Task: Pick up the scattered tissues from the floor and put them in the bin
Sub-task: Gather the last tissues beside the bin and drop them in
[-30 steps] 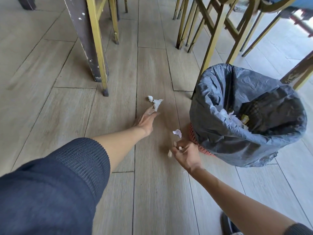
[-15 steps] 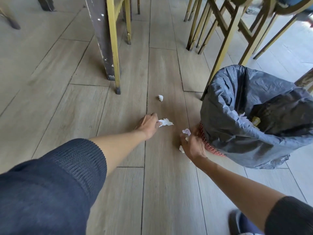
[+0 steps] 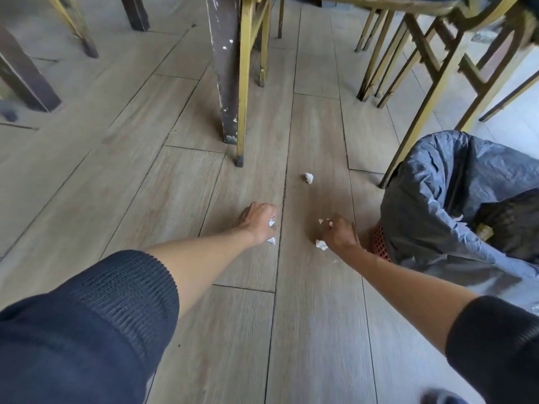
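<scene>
My left hand [image 3: 258, 221] is low over the wooden floor, fingers closed on a crumpled white tissue [image 3: 271, 239] that pokes out below the fist. My right hand [image 3: 339, 231] is closed on more white tissue pieces [image 3: 320, 244], showing above and below the fingers, just left of the bin. One small tissue ball [image 3: 309, 178] lies loose on the floor beyond both hands. The bin [image 3: 455, 199], a red mesh basket lined with a grey plastic bag, stands at the right with white tissue and scraps inside.
A dark scuffed table leg [image 3: 223, 68] and yellow metal chair legs [image 3: 245, 83] stand just beyond my left hand. More yellow chair frames [image 3: 423, 62] crowd the upper right behind the bin. A shoe tip [image 3: 440, 398] shows at the bottom right.
My left hand has closed around the tissue it was touching and pulled it in. My right hand stays shut on its tissue pieces near the bin. The view has shifted, bin now farther right.
</scene>
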